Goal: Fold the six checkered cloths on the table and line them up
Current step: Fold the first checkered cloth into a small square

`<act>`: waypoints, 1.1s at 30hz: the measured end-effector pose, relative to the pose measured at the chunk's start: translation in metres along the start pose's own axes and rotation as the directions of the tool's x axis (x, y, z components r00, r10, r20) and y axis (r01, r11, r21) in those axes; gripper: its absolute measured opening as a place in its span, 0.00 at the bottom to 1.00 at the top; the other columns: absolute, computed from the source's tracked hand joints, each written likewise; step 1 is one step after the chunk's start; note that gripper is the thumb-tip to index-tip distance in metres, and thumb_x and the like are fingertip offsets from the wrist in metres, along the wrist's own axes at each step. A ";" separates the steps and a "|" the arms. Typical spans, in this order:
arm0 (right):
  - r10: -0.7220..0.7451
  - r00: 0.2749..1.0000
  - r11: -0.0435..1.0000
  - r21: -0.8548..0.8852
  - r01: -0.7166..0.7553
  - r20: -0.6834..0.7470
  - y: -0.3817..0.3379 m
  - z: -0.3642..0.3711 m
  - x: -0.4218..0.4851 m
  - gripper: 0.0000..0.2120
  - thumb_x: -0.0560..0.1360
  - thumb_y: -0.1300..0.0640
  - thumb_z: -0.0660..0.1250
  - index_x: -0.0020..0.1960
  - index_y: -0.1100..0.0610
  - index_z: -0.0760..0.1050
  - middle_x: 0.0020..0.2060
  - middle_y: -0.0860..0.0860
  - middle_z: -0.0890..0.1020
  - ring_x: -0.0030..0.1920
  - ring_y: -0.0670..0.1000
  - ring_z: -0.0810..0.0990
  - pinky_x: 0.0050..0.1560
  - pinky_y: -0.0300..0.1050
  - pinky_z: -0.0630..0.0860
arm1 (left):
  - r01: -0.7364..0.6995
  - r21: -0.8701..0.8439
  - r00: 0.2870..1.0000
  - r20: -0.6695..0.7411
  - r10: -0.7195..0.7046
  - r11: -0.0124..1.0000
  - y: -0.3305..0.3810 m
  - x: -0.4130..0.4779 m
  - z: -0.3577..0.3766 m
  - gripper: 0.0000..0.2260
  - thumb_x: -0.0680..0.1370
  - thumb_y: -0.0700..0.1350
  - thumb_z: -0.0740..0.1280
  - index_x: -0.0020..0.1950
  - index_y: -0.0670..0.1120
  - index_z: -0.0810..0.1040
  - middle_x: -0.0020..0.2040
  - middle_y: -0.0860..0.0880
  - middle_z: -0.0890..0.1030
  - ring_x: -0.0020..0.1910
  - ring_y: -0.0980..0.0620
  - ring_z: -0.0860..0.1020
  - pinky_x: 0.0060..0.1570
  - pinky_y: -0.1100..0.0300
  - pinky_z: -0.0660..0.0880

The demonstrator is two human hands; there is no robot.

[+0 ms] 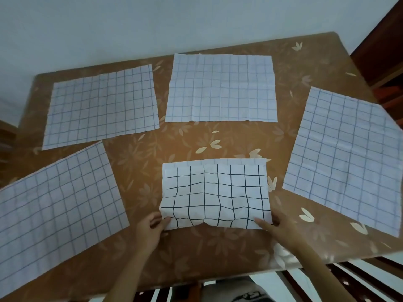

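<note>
Pale wall (130, 22), dark wooden slats (344, 279)

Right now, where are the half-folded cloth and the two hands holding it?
half-folded checkered cloth (216, 192): head view, centre of its upper layer.
left hand (150, 229): head view, back of hand.
right hand (276, 228): head view, back of hand.

You have a bare band of table (187, 138) between the half-folded cloth (216, 192) and the far-middle cloth (221, 89). Open lanes flank the half-folded cloth on both sides. Beyond them the near-left cloth (58, 205) and right cloth (346, 158) lie flat. The far-left cloth (101, 107) almost touches the near-left cloth.
</note>
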State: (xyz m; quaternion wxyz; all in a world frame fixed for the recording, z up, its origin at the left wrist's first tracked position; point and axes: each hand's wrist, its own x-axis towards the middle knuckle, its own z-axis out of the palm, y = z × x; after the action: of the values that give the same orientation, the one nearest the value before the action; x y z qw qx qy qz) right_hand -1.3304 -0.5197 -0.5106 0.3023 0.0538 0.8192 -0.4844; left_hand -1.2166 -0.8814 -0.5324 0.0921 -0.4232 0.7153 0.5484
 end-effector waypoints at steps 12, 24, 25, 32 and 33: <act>0.118 0.990 0.993 0.019 -0.116 -0.083 0.027 -0.013 -0.010 0.03 0.74 0.59 0.72 0.48 0.56 0.81 0.41 0.51 0.86 0.46 0.51 0.84 0.43 0.40 0.78 | -0.047 -0.041 0.999 0.006 0.047 0.998 -0.012 -0.007 0.004 0.09 0.74 0.41 0.74 0.53 0.44 0.80 0.47 0.47 0.84 0.46 0.49 0.84 0.37 0.61 0.82; 0.112 0.966 0.992 0.081 -0.096 -0.234 0.018 -0.014 -0.012 0.05 0.75 0.60 0.72 0.48 0.53 0.77 0.42 0.46 0.82 0.44 0.41 0.79 0.39 0.32 0.71 | -0.104 0.072 0.994 -0.012 0.105 0.992 -0.013 -0.011 -0.011 0.09 0.73 0.44 0.76 0.52 0.48 0.81 0.44 0.51 0.85 0.44 0.52 0.83 0.35 0.58 0.81; 0.110 0.962 0.993 0.077 -0.094 -0.248 0.019 -0.013 -0.011 0.06 0.75 0.60 0.72 0.48 0.53 0.76 0.41 0.46 0.82 0.44 0.41 0.79 0.39 0.31 0.70 | -0.099 0.077 0.995 -0.010 0.100 0.992 -0.013 -0.012 -0.011 0.10 0.73 0.44 0.76 0.52 0.48 0.81 0.44 0.51 0.85 0.44 0.52 0.83 0.36 0.57 0.81; 0.125 0.937 0.992 0.068 -0.109 -0.326 0.021 -0.008 -0.006 0.08 0.74 0.58 0.73 0.52 0.56 0.77 0.40 0.47 0.82 0.43 0.39 0.77 0.39 0.33 0.69 | -0.064 0.133 0.998 0.006 0.064 0.989 -0.011 -0.019 -0.007 0.13 0.72 0.44 0.77 0.54 0.51 0.79 0.44 0.52 0.84 0.45 0.54 0.82 0.39 0.63 0.77; 0.133 0.935 0.990 0.079 -0.113 -0.330 0.022 -0.008 -0.004 0.09 0.74 0.58 0.73 0.52 0.57 0.78 0.41 0.47 0.82 0.43 0.39 0.77 0.40 0.33 0.70 | -0.063 0.150 0.998 0.007 0.063 0.987 -0.011 -0.020 -0.007 0.14 0.72 0.45 0.77 0.54 0.51 0.79 0.44 0.52 0.84 0.45 0.55 0.81 0.39 0.63 0.75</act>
State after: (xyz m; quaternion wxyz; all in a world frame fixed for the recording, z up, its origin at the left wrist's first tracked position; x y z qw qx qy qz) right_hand -1.3222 -0.5004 -0.5225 0.1869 0.1952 0.8390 -0.4722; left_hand -1.1941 -0.8782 -0.5257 0.1072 -0.3915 0.7676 0.4960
